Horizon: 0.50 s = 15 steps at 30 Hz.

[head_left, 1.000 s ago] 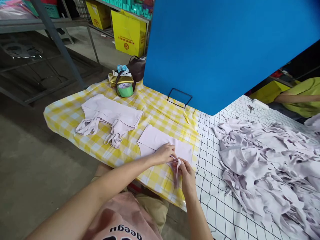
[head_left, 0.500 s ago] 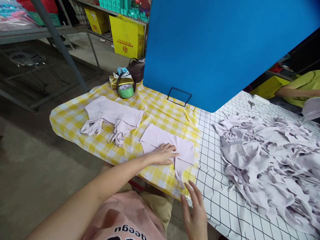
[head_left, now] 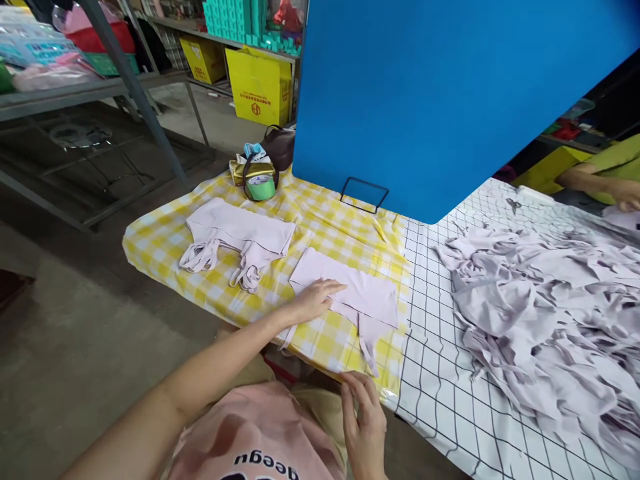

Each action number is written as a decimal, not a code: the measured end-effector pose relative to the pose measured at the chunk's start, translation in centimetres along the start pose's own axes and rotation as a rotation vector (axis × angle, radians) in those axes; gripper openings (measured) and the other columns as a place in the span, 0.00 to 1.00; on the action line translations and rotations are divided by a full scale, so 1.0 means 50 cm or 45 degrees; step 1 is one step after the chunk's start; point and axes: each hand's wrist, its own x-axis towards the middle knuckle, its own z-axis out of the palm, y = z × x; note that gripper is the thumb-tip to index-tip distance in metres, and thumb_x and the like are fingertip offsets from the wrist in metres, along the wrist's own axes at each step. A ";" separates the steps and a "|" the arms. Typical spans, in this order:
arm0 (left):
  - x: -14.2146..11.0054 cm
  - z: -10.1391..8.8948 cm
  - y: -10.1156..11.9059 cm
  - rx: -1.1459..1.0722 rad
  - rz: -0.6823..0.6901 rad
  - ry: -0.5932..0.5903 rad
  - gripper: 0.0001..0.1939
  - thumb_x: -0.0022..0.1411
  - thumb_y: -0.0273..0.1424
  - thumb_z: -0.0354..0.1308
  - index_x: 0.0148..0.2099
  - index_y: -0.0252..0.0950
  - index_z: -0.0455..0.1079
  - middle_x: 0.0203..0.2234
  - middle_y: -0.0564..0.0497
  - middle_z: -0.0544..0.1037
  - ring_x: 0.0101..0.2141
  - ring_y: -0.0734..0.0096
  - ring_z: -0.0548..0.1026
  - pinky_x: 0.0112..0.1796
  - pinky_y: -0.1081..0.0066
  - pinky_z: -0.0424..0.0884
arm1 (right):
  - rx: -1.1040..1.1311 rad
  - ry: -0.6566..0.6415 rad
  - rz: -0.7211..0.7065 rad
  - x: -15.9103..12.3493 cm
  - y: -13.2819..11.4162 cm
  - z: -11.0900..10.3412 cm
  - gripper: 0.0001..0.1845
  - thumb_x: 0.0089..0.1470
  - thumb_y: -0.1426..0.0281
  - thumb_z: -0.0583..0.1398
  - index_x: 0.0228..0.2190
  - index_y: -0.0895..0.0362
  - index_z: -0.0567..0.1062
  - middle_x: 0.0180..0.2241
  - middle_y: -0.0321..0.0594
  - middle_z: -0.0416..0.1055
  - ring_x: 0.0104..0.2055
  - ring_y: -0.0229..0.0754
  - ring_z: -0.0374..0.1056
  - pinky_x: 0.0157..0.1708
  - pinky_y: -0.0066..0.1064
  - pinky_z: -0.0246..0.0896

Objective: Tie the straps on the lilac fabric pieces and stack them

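One pale lilac garment, laid out on the yellow-checked part of the desk, directly beneath the fingers of the left hand; these fingers extended, lying on the fabric without gripping it. One tapering strap of the same garment, just beyond the fingertips of the right hand; these fingers partly curled, thumb apart from them, held at the near edge of the desk. One similar folded garment with looped straps, to the left of the left fingers. One black wire frame, farther off, ahead of the left fingers, before a large blue board. One roll of green tape, ahead and left. One heap of lilac fabric, right of both sets of fingers, on a white grid-patterned cloth. One pair of scissors, beyond the heap.
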 end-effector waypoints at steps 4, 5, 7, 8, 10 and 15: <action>-0.045 -0.051 -0.048 0.093 -0.123 0.105 0.27 0.56 0.19 0.43 0.58 0.36 0.60 0.55 0.50 0.66 0.57 0.72 0.59 0.60 0.64 0.46 | -0.336 0.227 0.010 0.029 0.037 -0.005 0.16 0.58 0.61 0.51 0.40 0.57 0.72 0.38 0.49 0.65 0.42 0.51 0.62 0.37 0.40 0.59; -0.054 -0.058 -0.058 0.127 -0.133 0.095 0.27 0.56 0.20 0.44 0.58 0.36 0.59 0.56 0.50 0.65 0.58 0.71 0.57 0.60 0.63 0.45 | -0.445 0.260 0.061 0.037 0.048 -0.009 0.20 0.58 0.57 0.50 0.40 0.58 0.72 0.38 0.51 0.65 0.41 0.52 0.61 0.36 0.42 0.58; -0.068 -0.064 -0.073 0.192 -0.124 0.019 0.27 0.58 0.22 0.45 0.60 0.37 0.57 0.58 0.50 0.61 0.60 0.69 0.53 0.60 0.60 0.42 | -0.614 0.230 0.135 0.050 0.070 -0.018 0.27 0.56 0.50 0.47 0.34 0.58 0.73 0.37 0.52 0.66 0.38 0.54 0.61 0.31 0.41 0.55; -0.073 -0.063 -0.077 0.219 -0.114 -0.035 0.26 0.59 0.23 0.46 0.60 0.37 0.57 0.59 0.50 0.59 0.61 0.69 0.51 0.60 0.59 0.41 | -0.661 0.185 0.144 0.054 0.081 -0.023 0.29 0.55 0.48 0.45 0.31 0.57 0.74 0.35 0.51 0.67 0.36 0.53 0.61 0.29 0.40 0.54; -0.079 -0.058 -0.081 0.259 -0.102 -0.123 0.25 0.60 0.25 0.45 0.60 0.38 0.56 0.61 0.49 0.55 0.62 0.68 0.48 0.60 0.58 0.41 | -0.698 0.102 0.145 0.055 0.098 -0.031 0.31 0.55 0.47 0.43 0.25 0.56 0.73 0.32 0.49 0.68 0.34 0.52 0.60 0.26 0.38 0.52; -0.082 -0.055 -0.084 0.291 -0.103 -0.176 0.23 0.63 0.28 0.45 0.60 0.41 0.56 0.62 0.50 0.52 0.62 0.69 0.47 0.60 0.59 0.41 | -0.700 0.110 0.157 0.035 0.098 -0.049 0.29 0.56 0.49 0.44 0.22 0.55 0.72 0.29 0.48 0.67 0.32 0.51 0.60 0.26 0.37 0.52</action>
